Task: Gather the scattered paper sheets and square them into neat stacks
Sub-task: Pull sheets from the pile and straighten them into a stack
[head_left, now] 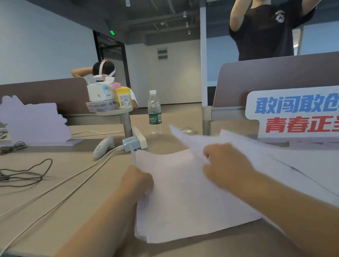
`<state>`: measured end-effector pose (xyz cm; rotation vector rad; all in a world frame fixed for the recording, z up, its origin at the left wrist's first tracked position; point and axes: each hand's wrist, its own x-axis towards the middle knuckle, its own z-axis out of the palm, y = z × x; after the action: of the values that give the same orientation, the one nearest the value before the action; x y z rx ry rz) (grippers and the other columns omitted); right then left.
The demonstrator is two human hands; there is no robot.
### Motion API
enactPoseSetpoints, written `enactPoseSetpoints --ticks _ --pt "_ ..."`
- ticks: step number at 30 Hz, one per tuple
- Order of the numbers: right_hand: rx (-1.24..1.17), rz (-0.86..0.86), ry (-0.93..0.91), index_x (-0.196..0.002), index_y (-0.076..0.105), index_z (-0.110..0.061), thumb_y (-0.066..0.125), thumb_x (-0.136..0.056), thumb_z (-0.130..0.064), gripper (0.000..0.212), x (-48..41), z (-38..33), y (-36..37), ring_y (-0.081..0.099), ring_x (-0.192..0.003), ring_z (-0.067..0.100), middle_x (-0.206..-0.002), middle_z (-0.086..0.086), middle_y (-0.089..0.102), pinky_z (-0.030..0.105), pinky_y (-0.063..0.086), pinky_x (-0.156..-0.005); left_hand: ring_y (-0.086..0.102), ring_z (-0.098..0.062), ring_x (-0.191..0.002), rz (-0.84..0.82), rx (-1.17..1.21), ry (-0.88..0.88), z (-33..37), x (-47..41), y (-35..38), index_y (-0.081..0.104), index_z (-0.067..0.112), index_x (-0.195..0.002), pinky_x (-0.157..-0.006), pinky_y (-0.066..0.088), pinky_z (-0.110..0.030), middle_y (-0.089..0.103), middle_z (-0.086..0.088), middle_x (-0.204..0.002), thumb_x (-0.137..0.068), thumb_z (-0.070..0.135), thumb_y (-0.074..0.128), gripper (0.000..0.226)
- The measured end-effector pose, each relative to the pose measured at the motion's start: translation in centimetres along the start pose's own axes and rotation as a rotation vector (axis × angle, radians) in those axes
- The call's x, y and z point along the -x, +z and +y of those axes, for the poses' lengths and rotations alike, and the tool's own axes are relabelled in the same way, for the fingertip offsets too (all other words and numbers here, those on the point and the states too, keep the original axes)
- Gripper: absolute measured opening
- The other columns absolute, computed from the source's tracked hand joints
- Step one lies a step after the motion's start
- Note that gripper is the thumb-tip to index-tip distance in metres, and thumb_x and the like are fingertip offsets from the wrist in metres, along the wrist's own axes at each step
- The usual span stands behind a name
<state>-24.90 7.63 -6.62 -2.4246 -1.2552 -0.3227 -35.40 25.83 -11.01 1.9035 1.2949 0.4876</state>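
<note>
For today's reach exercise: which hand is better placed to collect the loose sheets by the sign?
Probably the right hand: it holds one of the loose sheets, while the left hand grips the stack.

paper sheets (187, 191) – white | sign (307, 112) – blue, red lettering | bottle (154, 108) green label

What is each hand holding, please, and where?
Left hand grips the stack at its left edge; right hand holds a raised sheet by its near end.

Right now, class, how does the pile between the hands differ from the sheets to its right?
The pile, gripped by the left hand, is gathered; the loose sheets lie fanned and skewed. The pile sits mid-desk; the loose sheets reach up to the slogan sign. Both are white paper.
</note>
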Motion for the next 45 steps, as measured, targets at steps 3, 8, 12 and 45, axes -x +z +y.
enactPoseSetpoints --ticks 3,8,12,45 --pt "-0.158 -0.442 -0.013 -0.132 0.049 -0.022 0.045 -0.088 -0.061 0.059 1.0 0.7 3.0 0.049 -0.123 0.020 -0.137 0.001 0.052 0.030 0.038 -0.099 0.042 -0.032 -0.126 0.251 -0.474 0.302 2.0 -0.1 1.0 0.026 0.018 -0.143 -0.096 0.041 -0.039 0.035 -0.012 -0.142 -0.088 0.026 0.056 0.063" --pt "-0.060 -0.383 0.084 -0.148 0.028 -0.025 0.025 -0.092 -0.061 0.066 0.2 5.4 3.4 0.019 -0.145 0.019 -0.158 -0.002 0.021 0.036 0.014 -0.118 0.039 -0.030 -0.134 -0.139 -0.644 0.219 4.4 -2.0 4.8 0.034 0.014 -0.144 -0.109 0.032 -0.040 0.043 -0.008 -0.147 -0.090 0.066 0.031 0.076" --pt "0.210 -0.444 0.416 -0.152 0.005 -0.027 0.011 -0.090 -0.067 0.075 -0.1 10.6 4.3 -0.004 -0.147 0.036 -0.161 0.010 -0.005 0.048 0.004 -0.119 0.035 -0.033 -0.132 -0.121 -0.731 0.167 3.8 -3.0 7.7 0.038 0.021 -0.139 -0.107 0.027 -0.049 0.042 -0.013 -0.142 -0.081 0.076 0.026 0.081" --pt "0.493 -0.265 0.421 -0.117 0.060 -0.023 0.018 -0.093 -0.062 0.062 -2.0 11.3 4.3 0.052 -0.109 0.020 -0.119 0.003 0.055 0.031 0.041 -0.084 0.039 -0.019 -0.135 -0.150 -0.640 0.166 2.5 -4.3 2.2 0.034 0.026 -0.144 -0.108 0.028 -0.030 0.041 0.004 -0.148 -0.088 0.069 0.029 0.072"
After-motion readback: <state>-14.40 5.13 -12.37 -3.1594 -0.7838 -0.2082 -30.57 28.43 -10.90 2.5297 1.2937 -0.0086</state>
